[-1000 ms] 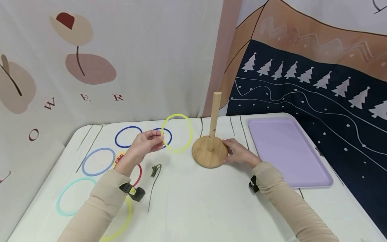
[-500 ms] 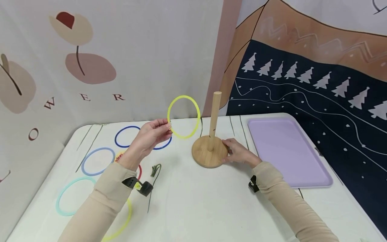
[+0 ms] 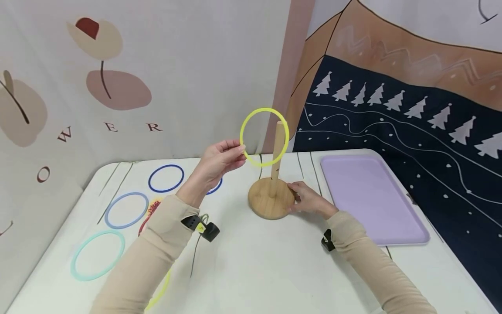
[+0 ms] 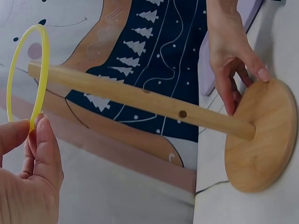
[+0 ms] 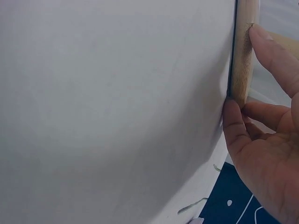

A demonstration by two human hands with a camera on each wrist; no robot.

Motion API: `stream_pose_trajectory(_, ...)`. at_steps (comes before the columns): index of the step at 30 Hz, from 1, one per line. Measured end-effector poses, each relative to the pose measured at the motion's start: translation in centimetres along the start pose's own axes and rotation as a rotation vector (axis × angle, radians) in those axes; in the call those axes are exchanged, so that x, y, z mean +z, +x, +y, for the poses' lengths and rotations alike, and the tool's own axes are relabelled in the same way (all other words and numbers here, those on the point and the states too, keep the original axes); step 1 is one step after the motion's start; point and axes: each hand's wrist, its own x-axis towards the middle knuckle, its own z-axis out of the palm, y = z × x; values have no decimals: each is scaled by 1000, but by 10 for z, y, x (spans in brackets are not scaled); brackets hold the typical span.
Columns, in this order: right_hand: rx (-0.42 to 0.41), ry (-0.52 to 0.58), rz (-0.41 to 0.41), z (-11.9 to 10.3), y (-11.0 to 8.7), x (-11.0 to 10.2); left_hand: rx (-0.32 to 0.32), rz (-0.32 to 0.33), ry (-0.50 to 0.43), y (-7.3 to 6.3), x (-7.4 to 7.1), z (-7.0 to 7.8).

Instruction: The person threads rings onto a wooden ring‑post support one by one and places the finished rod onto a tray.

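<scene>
My left hand (image 3: 219, 161) pinches a thin yellow ring (image 3: 266, 109) between thumb and fingertips, holding it up off the table. In both the head and left wrist views, the top end of a wooden post (image 4: 140, 98) shows through this ring; whether it passes inside, I cannot tell. The post rises upright from a round wooden base (image 3: 266, 205) on the table. At that base's right side, my right hand (image 3: 311, 200) grips the rim. The right wrist view shows the base edge (image 5: 243, 70) between thumb and fingers.
On the left lie a dark blue ring (image 3: 149, 179), a light blue ring (image 3: 106, 214) and a turquoise ring (image 3: 72, 264). My left arm partly covers a red ring (image 3: 143, 226), another yellow ring (image 3: 161, 293) and a cord (image 3: 194, 257). A purple tray (image 3: 361, 196) sits right.
My left hand has carried the yellow ring up and to the right, from near the table to the post's top. My right hand and the wooden stand have stayed in place.
</scene>
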Motion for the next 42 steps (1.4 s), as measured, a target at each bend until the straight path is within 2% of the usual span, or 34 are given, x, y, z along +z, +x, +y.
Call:
stream_pose_trajectory(6, -13, -15, -1, -1, -1, 0, 2, 0, -16, 8, 13, -3)
stream_pose_trajectory(12, -7, -35, 2, -1, -2, 0, -11, 10, -7, 14, 20, -8)
stream_pose_trajectory(22, -8, -39, 14, 1, 0, 1, -84, 66, 35, 24, 23, -25)
stream_pose_trajectory(31, -29, -52, 20, 0, -1, -1, -232, 105, 114, 31, 8, -62)
stream_pose_trajectory(36, -12, -46, 22, 1, 1, -1, -319, 152, 159, 32, -3, -86)
stream_pose_trajectory(42, -12, -32, 26, 1, 1, 0, -369, 182, 206, 31, -12, -106)
